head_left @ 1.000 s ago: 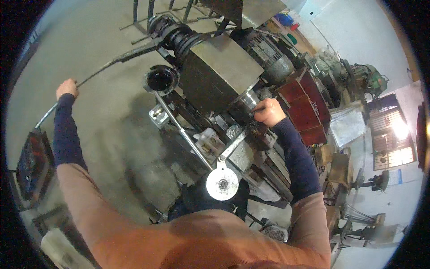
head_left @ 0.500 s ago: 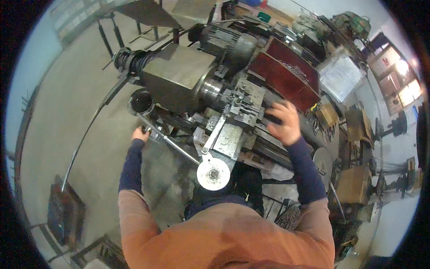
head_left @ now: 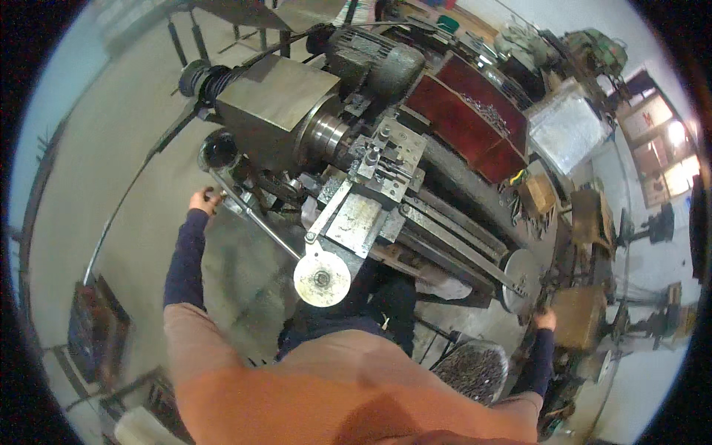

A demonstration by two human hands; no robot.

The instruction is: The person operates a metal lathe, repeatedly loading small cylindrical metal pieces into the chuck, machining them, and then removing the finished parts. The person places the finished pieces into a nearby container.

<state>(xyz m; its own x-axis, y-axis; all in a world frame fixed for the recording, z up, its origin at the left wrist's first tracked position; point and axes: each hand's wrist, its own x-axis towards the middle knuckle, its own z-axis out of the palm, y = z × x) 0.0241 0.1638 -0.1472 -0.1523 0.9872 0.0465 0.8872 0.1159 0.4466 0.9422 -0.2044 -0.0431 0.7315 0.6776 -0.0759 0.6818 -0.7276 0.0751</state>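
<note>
Lathe (head_left: pixel 348 156) stood across the middle of the scene. The left hand (head_left: pixel 203 200) gripped a lever (head_left: pixel 222 182) at its left end, below the headstock (head_left: pixel 271 111). The right hand (head_left: pixel 545 320) reached the tailstock handwheel (head_left: pixel 519 280) on the right; whether it gripped was unclear.

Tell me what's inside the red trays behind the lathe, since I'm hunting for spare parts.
The red trays hold a heap of small grey metal pieces along the far compartment; too small to tell their kind. The near compartment looks mostly bare. Whatever lies under the heap is covered.
</note>
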